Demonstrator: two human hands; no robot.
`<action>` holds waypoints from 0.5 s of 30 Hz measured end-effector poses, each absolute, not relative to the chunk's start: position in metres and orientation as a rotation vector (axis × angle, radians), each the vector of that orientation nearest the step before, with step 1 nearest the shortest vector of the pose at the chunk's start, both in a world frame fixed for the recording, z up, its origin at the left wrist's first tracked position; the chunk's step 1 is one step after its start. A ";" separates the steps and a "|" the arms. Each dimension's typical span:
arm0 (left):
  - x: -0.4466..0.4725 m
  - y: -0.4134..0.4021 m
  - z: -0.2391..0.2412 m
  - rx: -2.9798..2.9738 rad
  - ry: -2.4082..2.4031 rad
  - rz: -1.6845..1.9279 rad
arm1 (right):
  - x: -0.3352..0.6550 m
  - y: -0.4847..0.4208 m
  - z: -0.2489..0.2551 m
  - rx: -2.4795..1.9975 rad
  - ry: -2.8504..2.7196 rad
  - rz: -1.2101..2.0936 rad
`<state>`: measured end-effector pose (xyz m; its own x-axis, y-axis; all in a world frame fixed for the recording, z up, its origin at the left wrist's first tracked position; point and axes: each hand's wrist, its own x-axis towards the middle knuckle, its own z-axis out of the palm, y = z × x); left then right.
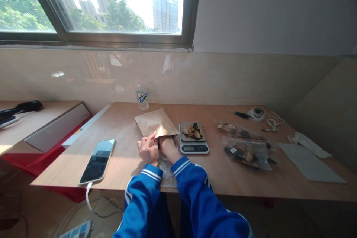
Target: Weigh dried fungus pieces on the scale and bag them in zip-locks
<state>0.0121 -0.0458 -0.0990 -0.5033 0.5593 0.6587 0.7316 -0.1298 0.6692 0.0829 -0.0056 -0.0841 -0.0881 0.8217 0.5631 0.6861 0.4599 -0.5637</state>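
Note:
A brown paper bag [157, 122] lies on the table, its mouth facing me. My left hand [147, 149] is closed on the bag's near edge, thumb and fingers pinching the paper. My right hand [167, 146] reaches into the bag's mouth; its fingers are hidden inside, so I cannot tell what they hold. Beneath my wrists a clear plastic bag [167, 176] lies at the table's front edge. Just right of the paper bag, a digital kitchen scale [194, 148] bears several brown and dark dried pieces, perhaps mushroom [192, 132].
Clear zip bags [260, 154] of similar pieces lie right of the scale. Behind them are a screwdriver [242, 114] and a white camera-like device [256, 113]. A white cloth [309, 145] overlaps a grey sheet [312, 167]. Left are a cabled phone [97, 161] and a bottle [142, 98].

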 end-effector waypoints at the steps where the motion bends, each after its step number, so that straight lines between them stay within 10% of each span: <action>1: 0.012 -0.046 -0.099 -1.478 -1.968 -1.705 | 0.084 -0.007 -0.085 -1.251 -1.869 0.200; 15: 0.010 -0.045 -0.100 -1.502 -1.942 -1.679 | 0.121 -0.039 -0.100 -1.165 -2.038 0.402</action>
